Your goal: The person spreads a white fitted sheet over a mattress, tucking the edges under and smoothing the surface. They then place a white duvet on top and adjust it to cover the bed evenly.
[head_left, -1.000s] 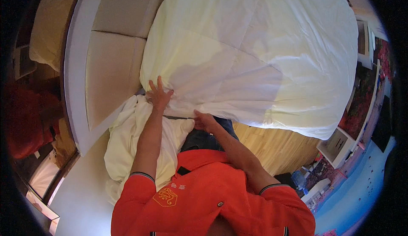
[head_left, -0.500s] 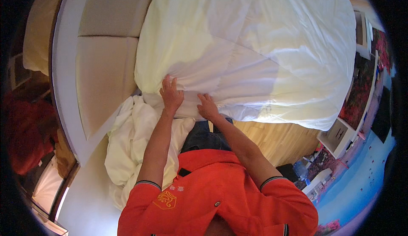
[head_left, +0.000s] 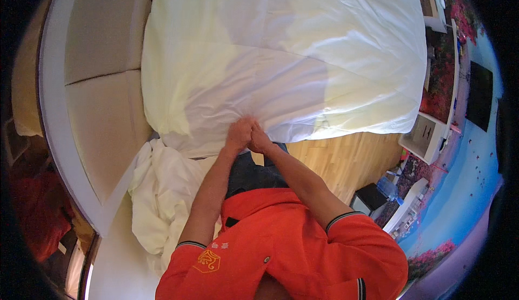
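A large white duvet [head_left: 281, 62] covers the bed, with creases running out from the place where my hands meet at its near side. My left hand [head_left: 239, 135] is closed on the fabric, its fingers curled into it. Right beside it, touching, my right hand [head_left: 260, 139] also grips the duvet; its fingertips are partly hidden. A loose white heap of bedding [head_left: 162, 197] lies to the left of my legs, below the bed's near left corner.
A padded beige headboard [head_left: 105, 105] runs along the left. Wooden floor [head_left: 346, 154] shows at the bed's near right. Farther right are a white open cabinet [head_left: 427, 138], a water jug [head_left: 387, 187], a black box-like thing [head_left: 371, 196] and a wall with a blue mural [head_left: 459, 175].
My left hand has moved right, next to my right hand, and both have closed on the duvet. The view has shifted, so the bed appears farther left and higher.
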Tool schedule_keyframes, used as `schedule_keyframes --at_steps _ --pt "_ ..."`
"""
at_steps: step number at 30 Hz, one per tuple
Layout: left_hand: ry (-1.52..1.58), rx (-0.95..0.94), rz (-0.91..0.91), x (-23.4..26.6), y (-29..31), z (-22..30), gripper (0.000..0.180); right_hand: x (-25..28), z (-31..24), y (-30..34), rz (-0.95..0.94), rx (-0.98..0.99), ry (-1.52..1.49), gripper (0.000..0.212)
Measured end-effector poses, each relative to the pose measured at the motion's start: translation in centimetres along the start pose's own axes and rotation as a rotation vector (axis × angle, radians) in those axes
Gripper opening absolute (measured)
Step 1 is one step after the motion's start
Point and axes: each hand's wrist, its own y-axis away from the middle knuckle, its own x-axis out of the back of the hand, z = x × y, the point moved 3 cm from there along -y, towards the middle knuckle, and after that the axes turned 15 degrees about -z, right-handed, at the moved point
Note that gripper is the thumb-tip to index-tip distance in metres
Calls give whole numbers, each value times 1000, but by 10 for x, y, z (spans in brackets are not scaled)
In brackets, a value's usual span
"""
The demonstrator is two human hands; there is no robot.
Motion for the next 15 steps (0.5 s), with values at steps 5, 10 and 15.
schedule_keyframes --at_steps 5,10,15 --pt "159 323 -233 -80 9 -33 68 -1 40 62 126 -22 -205 32" --pt "-98 551 -263 -42 10 44 65 -7 121 96 646 -541 -345 27" --pt "-101 283 -72 -105 -29 75 42 -37 185 112 751 -832 -1566 21"
